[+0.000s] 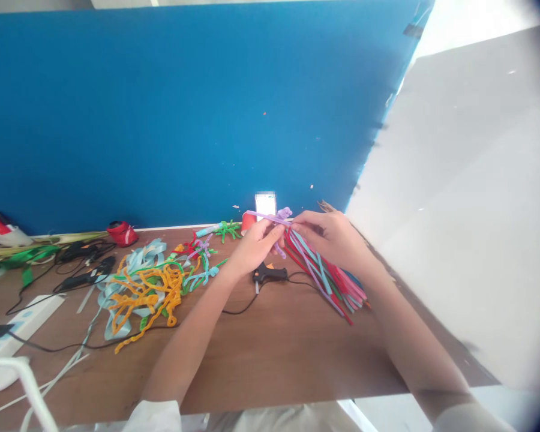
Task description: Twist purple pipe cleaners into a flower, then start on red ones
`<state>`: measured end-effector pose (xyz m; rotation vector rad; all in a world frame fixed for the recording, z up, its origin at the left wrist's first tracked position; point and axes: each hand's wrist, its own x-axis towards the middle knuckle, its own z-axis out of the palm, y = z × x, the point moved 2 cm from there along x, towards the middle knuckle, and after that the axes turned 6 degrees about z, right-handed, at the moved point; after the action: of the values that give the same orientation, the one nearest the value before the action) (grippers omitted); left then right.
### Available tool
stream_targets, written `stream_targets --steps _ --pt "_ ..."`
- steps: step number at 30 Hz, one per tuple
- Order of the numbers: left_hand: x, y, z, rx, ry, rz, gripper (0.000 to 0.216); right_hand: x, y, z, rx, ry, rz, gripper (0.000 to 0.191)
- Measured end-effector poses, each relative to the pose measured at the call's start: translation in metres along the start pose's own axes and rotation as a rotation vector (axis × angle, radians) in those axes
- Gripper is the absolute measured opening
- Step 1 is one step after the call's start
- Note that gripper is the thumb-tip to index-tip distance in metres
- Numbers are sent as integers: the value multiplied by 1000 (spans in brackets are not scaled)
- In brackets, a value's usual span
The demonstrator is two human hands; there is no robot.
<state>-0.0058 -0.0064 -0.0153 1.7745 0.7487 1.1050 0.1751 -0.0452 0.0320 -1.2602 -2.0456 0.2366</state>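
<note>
Both hands meet above the table's far middle, closed around purple pipe cleaners (284, 212). My left hand (257, 243) pinches the purple piece, which has a curled, thicker end on top and a straight length sticking out leftward. With its fingertips, my right hand (320, 233) grips the same purple piece near its right side. Beneath my right hand lies a bundle of loose pipe cleaners (337, 288) in red, pink, purple, green and light blue. A black glue gun (270, 273) rests on the table just below my left hand. Behind the hands stands a phone (265, 204) with a bright screen.
Orange twisted pipe cleaners (150, 294) and light blue ribbon (119, 324) lie tangled at left. Small pipe-cleaner figures (202, 273) sit beside them. A white power strip (24, 324) with cables is farther left. A blue partition (184, 120) closes the back; a pale wall (468, 198) stands right.
</note>
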Motion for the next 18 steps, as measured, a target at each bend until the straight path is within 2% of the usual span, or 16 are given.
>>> stream_targets --steps 4,8,13,18 --pt "-1 0 3 -82 -62 -67 37 1 3 1 -51 -24 5 27" --pt "0 4 5 -85 -48 -5 33 1 1 0 -44 -12 6 27" --pt "1 -3 9 -9 -95 11 46 1 -2 3 -66 5 16 27" --pt "2 -11 12 -10 37 9 50 2 0 9 -116 -25 -16 27"
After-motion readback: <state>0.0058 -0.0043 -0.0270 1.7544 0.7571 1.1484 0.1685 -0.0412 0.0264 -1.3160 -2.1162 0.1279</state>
